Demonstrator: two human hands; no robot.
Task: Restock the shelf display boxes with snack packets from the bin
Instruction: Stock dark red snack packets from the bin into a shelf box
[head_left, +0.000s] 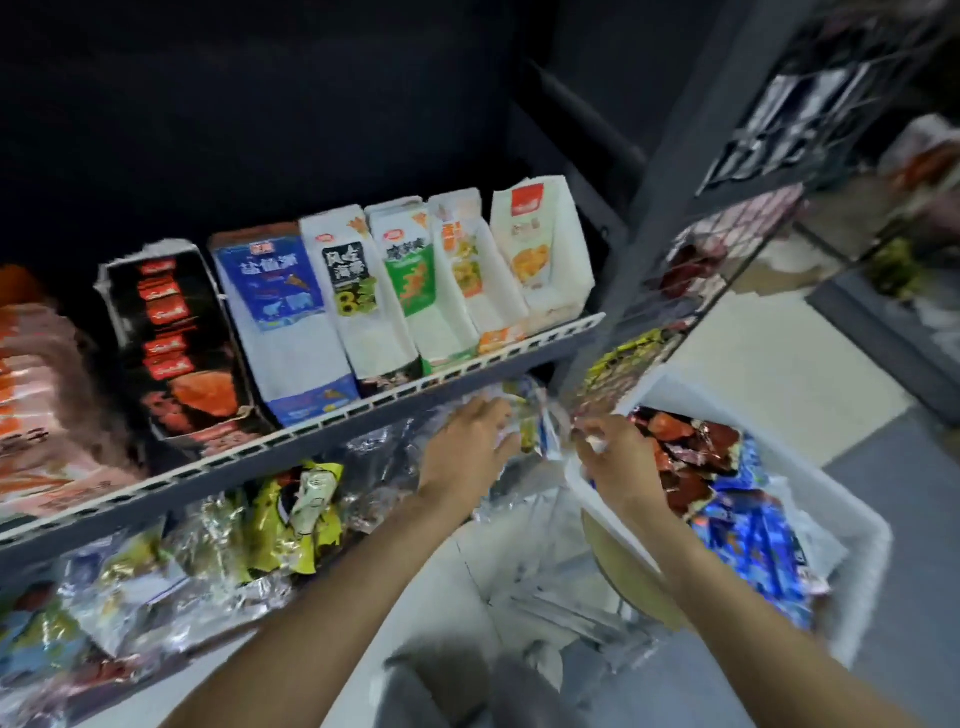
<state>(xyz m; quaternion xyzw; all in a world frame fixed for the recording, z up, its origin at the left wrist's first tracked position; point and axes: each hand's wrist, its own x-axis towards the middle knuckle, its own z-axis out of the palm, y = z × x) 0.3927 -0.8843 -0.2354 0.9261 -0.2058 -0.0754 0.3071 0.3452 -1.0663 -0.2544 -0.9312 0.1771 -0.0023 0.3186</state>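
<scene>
Both hands low, middle right of frame, under shelf edge. Left hand (470, 447) flat, fingers straight, pressing on snack packets (524, 415). Right hand (613, 457) pinches packet edge. White bin (852, 525) lower right, full of red and blue packets. Display boxes (363, 291) stand above, middle. Step looks like grabbing packets. Next: lift them up to box.

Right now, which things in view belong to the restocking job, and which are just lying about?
Job:
- white bin of snack packets
- display boxes on the upper shelf
- left hand and right hand, both at a packet under the shelf edge; grip blurred

Lying about:
- loose foil bags on the lower shelf
- wire rack at right
</scene>
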